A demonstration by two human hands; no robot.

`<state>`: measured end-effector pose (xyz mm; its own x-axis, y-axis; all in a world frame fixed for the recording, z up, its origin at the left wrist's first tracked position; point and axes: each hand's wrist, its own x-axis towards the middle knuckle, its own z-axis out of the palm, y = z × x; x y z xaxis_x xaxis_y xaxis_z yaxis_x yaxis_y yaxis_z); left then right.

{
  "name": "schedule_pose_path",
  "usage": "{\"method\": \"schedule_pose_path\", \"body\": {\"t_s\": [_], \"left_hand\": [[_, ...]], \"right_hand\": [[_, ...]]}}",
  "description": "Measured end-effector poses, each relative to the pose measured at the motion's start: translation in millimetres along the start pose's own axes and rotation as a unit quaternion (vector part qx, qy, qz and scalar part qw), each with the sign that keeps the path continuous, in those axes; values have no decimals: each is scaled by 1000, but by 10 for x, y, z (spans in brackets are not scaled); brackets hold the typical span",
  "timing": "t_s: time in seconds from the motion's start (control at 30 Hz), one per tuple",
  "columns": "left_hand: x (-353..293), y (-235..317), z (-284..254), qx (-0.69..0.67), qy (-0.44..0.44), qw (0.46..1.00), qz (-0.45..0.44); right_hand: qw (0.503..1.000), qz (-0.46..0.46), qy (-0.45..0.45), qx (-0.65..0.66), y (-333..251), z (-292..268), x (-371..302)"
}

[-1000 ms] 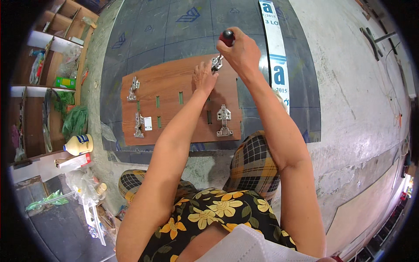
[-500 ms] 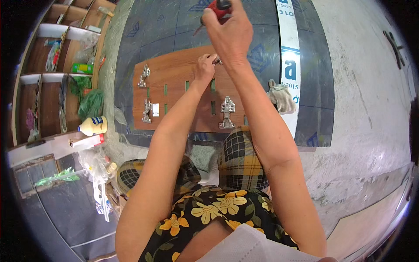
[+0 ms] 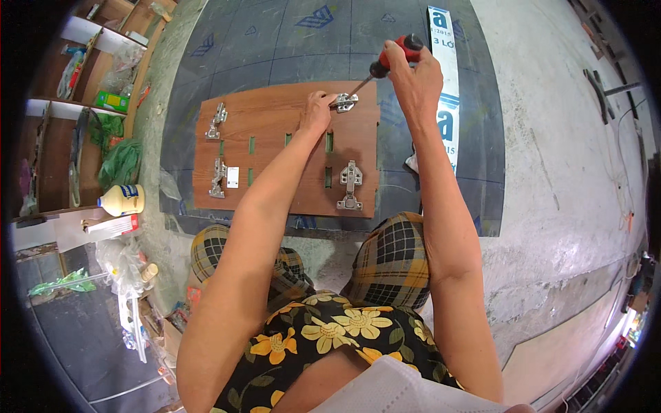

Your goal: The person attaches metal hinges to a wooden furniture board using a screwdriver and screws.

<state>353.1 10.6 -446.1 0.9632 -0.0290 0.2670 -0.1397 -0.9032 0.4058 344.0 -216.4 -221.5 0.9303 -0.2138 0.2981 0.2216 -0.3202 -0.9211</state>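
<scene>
A brown wood-grain board with rows of small slots lies flat before me. At its far right corner, the fingers of my left hand are closed on a metal cabinet hinge. My right hand grips a screwdriver by its red and black handle. The tilted shaft runs down to the hinge; whether its tip sits in a screw is too small to tell. Another hinge stands at the near right corner, and two more, one far and one near, line the left edge.
Under the board is a large dark sheet with a white printed strip. My right forearm mostly hides a pale glove. To the left are an open shelf unit, a yellowish bottle and plastic bags. Pliers lie far right.
The screwdriver has swung down, so its shaft now points to the hinge under my left hand. My right hand has moved right and nearer. The view has shifted slightly.
</scene>
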Motion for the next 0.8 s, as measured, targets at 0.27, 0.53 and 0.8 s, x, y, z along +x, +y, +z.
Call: {"method": "schedule_pose_path", "body": {"t_s": [0.27, 0.53, 0.8], "left_hand": [[-54, 52, 31, -68, -3, 997, -23], [-7, 117, 29, -70, 16, 997, -19], [10, 33, 102, -78, 14, 997, -7]], "right_hand": [[985, 41, -147, -82, 75, -32, -203], [978, 66, -177, -87, 123, 86, -257], [969, 14, -186, -160, 56, 317, -284]]}}
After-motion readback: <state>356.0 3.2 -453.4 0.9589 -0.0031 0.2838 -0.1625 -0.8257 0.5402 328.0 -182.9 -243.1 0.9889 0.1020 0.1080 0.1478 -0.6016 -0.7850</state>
